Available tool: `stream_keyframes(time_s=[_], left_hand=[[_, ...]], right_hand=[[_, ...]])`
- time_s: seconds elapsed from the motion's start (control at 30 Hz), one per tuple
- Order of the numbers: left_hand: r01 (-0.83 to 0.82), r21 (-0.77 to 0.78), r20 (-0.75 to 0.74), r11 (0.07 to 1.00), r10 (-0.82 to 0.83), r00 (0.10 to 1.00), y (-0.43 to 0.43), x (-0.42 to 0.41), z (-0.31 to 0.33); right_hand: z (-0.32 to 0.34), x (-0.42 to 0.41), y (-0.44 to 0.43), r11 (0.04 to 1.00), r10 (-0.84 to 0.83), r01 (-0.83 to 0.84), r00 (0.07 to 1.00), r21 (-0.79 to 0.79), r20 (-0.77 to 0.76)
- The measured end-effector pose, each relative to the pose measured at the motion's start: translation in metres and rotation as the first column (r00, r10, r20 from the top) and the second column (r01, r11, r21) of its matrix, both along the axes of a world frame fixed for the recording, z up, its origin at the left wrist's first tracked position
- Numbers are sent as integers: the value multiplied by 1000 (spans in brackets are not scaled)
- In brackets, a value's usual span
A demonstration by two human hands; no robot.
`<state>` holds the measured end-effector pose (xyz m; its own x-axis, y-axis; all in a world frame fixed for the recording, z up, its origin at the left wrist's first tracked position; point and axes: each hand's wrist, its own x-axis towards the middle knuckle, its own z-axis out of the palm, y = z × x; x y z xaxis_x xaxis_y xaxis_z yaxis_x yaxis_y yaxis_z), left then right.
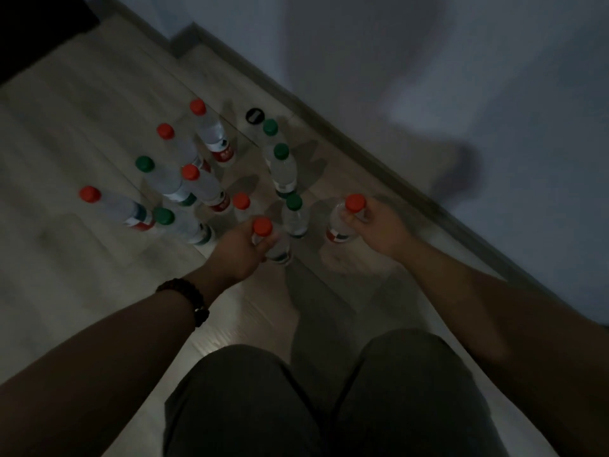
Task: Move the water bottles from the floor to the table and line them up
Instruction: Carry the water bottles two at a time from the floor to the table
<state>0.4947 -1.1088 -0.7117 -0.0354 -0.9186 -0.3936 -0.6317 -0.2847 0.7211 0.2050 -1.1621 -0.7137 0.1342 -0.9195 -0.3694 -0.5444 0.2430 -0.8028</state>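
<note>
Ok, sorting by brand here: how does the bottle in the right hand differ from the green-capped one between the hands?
The right-hand bottle has a red cap and red label; the green-capped bottle has a green label. The right hand grips the first at its neck; the second stands untouched. Both are clear.

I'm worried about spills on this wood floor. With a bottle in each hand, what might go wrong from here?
The left hand grips the left bottle just under its red cap, and the right hand grips the right bottle likewise; either might slip while carried. A green-capped bottle stands close between those two, so a lift could knock it into its neighbours. The room is dim, which may hide such a bump.
</note>
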Motion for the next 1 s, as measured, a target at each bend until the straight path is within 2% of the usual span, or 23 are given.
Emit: stream_keyframes(time_s=[0.13, 0.37, 0.6, 0.7, 0.8, 0.87, 1.0], left_hand=[[-20, -17, -11, 1000, 20, 1000, 23, -3, 97], [65, -38, 15, 997, -65, 998, 63, -3, 345], [92, -68, 30, 993, -91, 995, 97, -6, 581], [142, -184, 139, 973, -118, 983, 109, -6, 665], [168, -359, 220, 918, -91, 971, 118, -10, 728], [100, -424, 131, 900, -48, 990, 121, -16, 756], [-16, -447, -194, 894, -79, 978, 123, -39, 793]], right_hand=[[96, -1, 27, 996, -82, 83, 997, -22, 13], [351, -1, 76, 992, -78, 75, 997, -100, -24], [582, -4, 121, 984, -125, 140, 982, -106, 142], [664, -6, 136, 977, -125, 151, 977, -152, 170], [722, -11, 150, 950, -101, 148, 979, -274, 178], [750, -15, 155, 918, -114, 191, 966, -346, 233], [791, -15, 176, 849, -165, 308, 927, -431, 337]])
